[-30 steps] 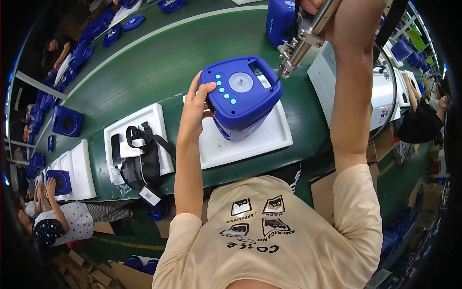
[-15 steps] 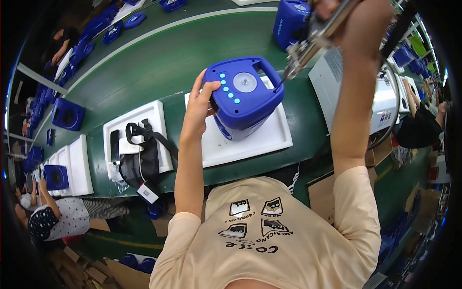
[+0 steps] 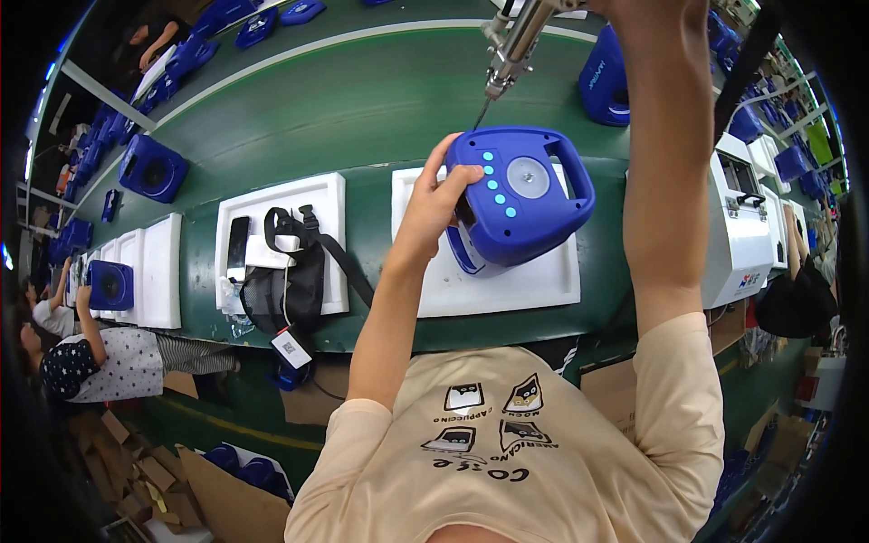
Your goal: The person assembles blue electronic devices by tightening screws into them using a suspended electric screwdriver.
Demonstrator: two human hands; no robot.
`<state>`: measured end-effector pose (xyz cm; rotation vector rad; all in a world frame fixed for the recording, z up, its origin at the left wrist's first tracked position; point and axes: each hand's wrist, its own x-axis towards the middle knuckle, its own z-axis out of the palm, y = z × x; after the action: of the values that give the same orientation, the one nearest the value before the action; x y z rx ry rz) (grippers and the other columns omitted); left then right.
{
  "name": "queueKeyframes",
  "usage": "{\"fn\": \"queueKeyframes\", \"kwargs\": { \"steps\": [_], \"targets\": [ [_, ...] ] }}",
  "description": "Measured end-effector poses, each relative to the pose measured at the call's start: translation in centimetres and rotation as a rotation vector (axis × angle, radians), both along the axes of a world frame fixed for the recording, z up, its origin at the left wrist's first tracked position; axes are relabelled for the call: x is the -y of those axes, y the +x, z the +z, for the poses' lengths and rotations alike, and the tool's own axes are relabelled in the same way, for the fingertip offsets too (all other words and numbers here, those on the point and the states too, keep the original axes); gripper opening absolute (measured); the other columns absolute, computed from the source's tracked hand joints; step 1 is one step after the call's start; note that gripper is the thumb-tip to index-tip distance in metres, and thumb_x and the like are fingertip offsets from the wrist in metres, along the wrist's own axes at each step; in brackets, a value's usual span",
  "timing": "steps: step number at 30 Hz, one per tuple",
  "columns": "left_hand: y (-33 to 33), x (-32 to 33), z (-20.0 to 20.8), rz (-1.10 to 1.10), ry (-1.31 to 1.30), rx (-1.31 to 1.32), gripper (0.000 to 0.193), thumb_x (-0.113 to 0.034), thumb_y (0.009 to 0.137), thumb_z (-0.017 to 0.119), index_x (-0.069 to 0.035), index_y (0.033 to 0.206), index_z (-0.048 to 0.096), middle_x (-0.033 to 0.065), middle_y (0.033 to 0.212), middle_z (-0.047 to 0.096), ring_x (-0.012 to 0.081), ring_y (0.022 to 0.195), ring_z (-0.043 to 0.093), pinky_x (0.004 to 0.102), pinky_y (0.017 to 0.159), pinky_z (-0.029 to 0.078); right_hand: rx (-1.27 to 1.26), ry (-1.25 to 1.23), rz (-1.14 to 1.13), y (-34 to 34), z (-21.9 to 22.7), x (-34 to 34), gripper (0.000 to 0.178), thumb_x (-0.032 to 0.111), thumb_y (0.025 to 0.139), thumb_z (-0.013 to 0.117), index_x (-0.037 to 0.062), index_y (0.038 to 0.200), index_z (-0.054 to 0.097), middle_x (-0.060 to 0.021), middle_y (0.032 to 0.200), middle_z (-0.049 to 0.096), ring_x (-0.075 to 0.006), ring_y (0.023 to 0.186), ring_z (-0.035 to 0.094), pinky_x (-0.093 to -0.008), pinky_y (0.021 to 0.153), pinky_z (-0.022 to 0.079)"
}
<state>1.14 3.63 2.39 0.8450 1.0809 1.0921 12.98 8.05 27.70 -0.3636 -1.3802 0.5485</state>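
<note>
A blue plastic speaker casing (image 3: 529, 226) with a built-in handle, a round pale disc and a row of light-blue buttons rests tilted over a white foam tray (image 3: 434, 299). My left hand (image 3: 439, 204) grips its left side, thumb on the top by the buttons and fingers round the edge. At the upper edge of the view, my right hand (image 3: 656, 23) is wrapped round a metallic power screwdriver (image 3: 520, 45), partly cut off by the frame. The thin bit points down at the casing's far left corner; whether it touches is hard to tell.
Left of the tray, another foam tray (image 3: 335, 195) holds a black bag (image 3: 299, 294) and a phone (image 3: 238, 240). A second blue speaker (image 3: 606, 86) stands beyond my right forearm. A white machine (image 3: 738, 271) sits at right. Co-workers (image 3: 113, 380) are at the left.
The screwdriver has moved from the handle side of the casing across to its far left corner. My left hand keeps its grip. The whole view has shifted slightly.
</note>
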Motion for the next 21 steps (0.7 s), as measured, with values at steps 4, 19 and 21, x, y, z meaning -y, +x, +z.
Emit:
{"fn": "queueKeyframes", "kwargs": {
  "steps": [4, 19, 21],
  "targets": [
    [-0.5, -0.3, -0.5, -0.013, -0.003, -0.016, 0.070, -0.031, 0.086, 0.074, -0.022, 0.151, 0.049, 0.0062, 0.100, 0.069, 0.0136, 0.084, 0.065, 0.0283, 0.061, 0.047, 0.044, -0.015, -0.018, -1.1, -1.7, -0.6, 0.029, 0.031, 0.103, 0.052, 0.0052, 0.092, 0.059, 0.0023, 0.058, 0.045, -0.0071, 0.044, 0.044, -0.0238, 0.042, 0.038],
    [-0.7, -0.5, -1.0, -0.011, 0.010, -0.031, 0.073, -0.033, 0.084, 0.075, -0.020, 0.151, 0.050, 0.0062, 0.096, 0.067, 0.0124, 0.079, 0.061, 0.0264, 0.059, 0.042, 0.024, -0.076, 0.010, -1.3, -2.5, -1.1, 0.028, 0.031, 0.105, 0.050, 0.0066, 0.095, 0.061, 0.0026, 0.057, 0.046, -0.0056, 0.044, 0.045, -0.0220, 0.040, 0.038],
    [-0.6, -0.4, -0.8, -0.020, 0.010, -0.024, 0.072, -0.033, 0.084, 0.075, -0.020, 0.151, 0.050, 0.0061, 0.096, 0.067, 0.0121, 0.078, 0.060, 0.0262, 0.059, 0.042, 0.038, -0.060, 0.013, -1.0, -2.8, -1.7, 0.028, 0.030, 0.105, 0.050, 0.0064, 0.096, 0.062, 0.0022, 0.058, 0.046, -0.0059, 0.044, 0.045, -0.0223, 0.041, 0.038]
  ]
}}
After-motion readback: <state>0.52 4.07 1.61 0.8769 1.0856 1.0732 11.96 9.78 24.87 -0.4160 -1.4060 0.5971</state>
